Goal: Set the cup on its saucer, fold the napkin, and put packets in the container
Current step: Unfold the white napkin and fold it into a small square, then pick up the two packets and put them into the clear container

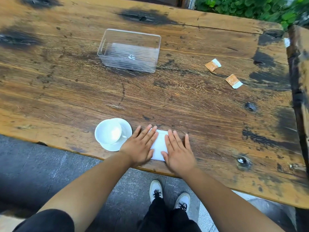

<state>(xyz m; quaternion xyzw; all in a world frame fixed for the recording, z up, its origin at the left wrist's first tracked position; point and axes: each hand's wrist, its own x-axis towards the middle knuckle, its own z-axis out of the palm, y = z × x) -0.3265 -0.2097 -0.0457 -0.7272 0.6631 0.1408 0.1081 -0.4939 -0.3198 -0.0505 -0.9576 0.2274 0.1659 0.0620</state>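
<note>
Head view: L hand and R hand lay flat, fingers extended, gripping nothing, pressing white napkin on counter near front edge. Cup sat on saucer, just left of L hand. Clear container stood farther back, empty. Two packets lay at right, well apart from container.

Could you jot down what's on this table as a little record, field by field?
surface: worn wooden table
cup: white cup, on its saucer, near edge
napkin: white napkin, lying flat beside the saucer
left hand: left hand pressed flat on the napkin
right hand: right hand pressed flat on the napkin
container: clear container, no packets inside
packets: orange packets, loose on the table's far right
</note>
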